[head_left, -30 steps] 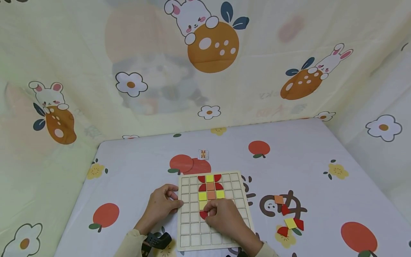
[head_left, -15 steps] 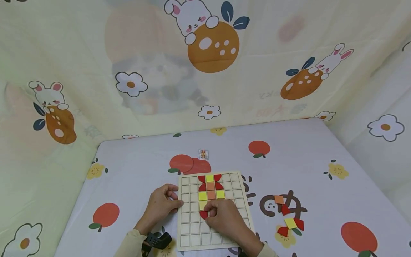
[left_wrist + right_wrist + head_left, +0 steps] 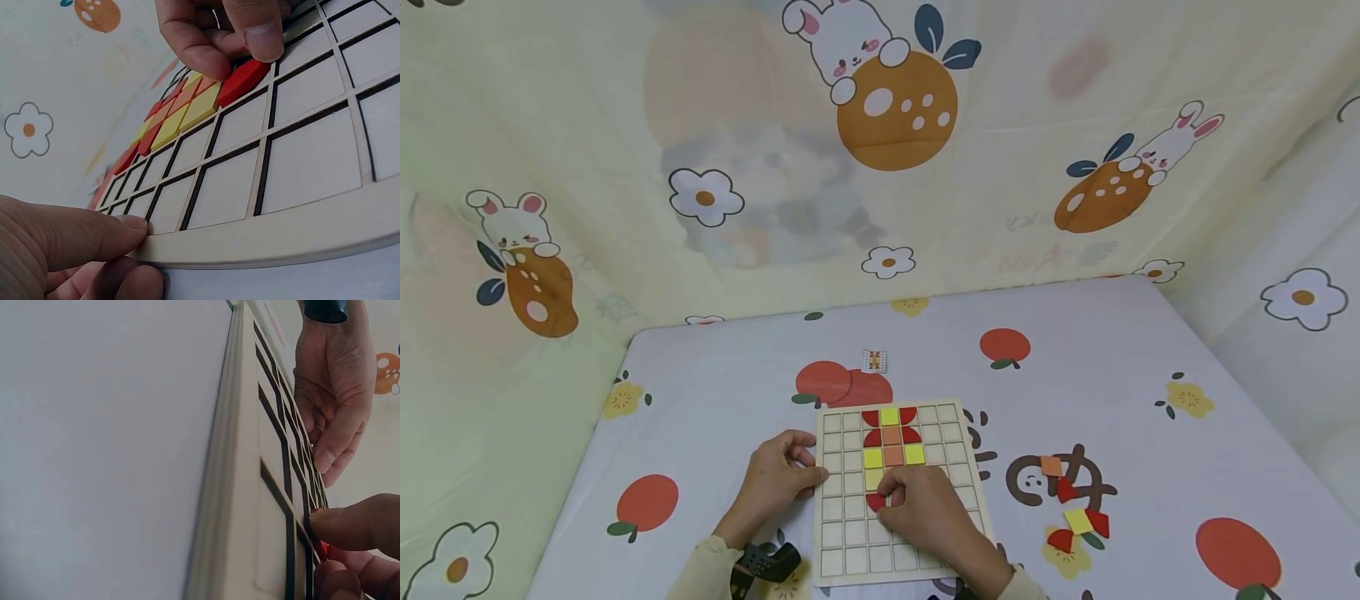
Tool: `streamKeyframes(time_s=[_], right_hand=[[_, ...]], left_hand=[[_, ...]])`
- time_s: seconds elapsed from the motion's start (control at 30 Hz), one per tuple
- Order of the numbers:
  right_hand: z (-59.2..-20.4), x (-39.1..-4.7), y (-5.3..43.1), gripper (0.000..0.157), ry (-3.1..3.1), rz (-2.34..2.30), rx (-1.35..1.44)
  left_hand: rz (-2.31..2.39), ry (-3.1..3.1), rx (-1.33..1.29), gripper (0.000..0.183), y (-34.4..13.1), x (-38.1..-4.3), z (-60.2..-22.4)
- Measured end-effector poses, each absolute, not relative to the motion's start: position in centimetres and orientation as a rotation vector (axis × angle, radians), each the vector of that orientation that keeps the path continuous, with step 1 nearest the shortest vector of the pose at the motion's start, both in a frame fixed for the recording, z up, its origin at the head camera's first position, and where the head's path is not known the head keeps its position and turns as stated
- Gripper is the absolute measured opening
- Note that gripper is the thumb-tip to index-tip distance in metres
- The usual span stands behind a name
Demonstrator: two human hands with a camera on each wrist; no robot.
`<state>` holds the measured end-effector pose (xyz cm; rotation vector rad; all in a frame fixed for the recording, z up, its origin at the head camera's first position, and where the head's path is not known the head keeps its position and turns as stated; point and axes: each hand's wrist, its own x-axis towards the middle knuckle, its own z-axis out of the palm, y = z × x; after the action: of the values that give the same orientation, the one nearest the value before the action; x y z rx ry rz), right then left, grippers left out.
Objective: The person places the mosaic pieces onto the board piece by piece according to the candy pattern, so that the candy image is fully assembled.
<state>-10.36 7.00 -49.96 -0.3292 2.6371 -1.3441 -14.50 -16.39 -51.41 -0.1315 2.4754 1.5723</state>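
A wooden grid board [image 3: 847, 554] lies on the table, with red, yellow and orange tiles set in its middle columns. My left hand [image 3: 784, 471] grips the board's left edge; in the left wrist view its thumb [image 3: 94, 237] lies on the rim and the other fingers curl at the side. My right hand [image 3: 925, 508] is over the middle of the board. Its thumb and a finger pinch a red round-edged tile [image 3: 244, 82] at a cell below the yellow tile [image 3: 201, 107]. That hand hides the cells beneath it in the head view.
Loose tiles lie right of the board: an orange square [image 3: 1052, 466], a yellow square [image 3: 1078, 522] and several red pieces [image 3: 1061, 541]. Beyond the board is a small pattern card [image 3: 875, 361]. A printed curtain [image 3: 760, 108] hangs behind the table.
Both hands keep their places on the board. The right fingertips shift very slightly at the red tile; the other tiles stay where they were.
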Motion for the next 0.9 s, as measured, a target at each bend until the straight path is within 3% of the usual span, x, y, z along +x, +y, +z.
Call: streamKeyframes(time_s=[0.67,0.9], right_hand=[[-49.9,-10.2,7.3,0.019,2.624,-1.372,-0.315],[-49.6,-9.7,9.3,0.028,2.507,-1.497,-0.212]], left_hand=[[1.557,2.489,-0.143,0.042,-16.4,-14.6,-51.4],[1.558,2.479,-0.152,0.042,-16.4,-14.6,-51.4]])
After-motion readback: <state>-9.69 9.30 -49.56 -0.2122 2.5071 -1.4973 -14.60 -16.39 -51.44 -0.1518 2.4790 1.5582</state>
